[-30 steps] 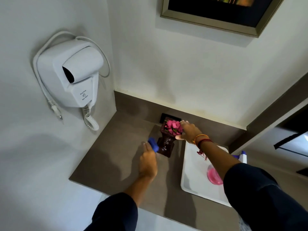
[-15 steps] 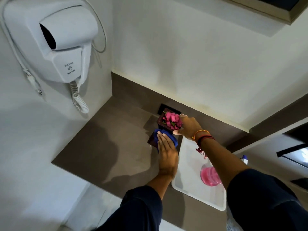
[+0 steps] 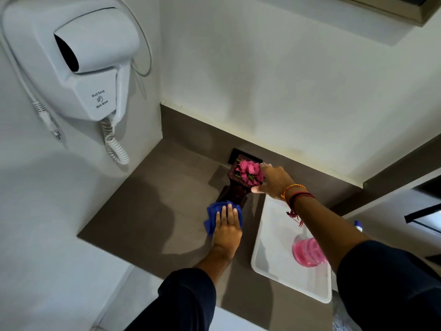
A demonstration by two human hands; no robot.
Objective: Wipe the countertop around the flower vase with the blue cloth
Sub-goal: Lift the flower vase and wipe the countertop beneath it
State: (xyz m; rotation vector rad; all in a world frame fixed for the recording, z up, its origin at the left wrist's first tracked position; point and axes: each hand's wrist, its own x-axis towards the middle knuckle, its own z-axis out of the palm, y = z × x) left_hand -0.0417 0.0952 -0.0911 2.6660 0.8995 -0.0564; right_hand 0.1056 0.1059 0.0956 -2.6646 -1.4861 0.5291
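Tray beside vase, dryer overhead

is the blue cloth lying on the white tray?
No: the blue cloth lies on the brown countertop under the flat left hand, left of the white tray and beside the vase.

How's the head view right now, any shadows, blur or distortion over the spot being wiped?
Head view: sharp overall; soft shadows of the arms fall on the countertop left of the blue cloth and darken the vase. Wide-angle bending curves the walls and hair dryer. No glare on the counter; the white tray is bright, not blown out.
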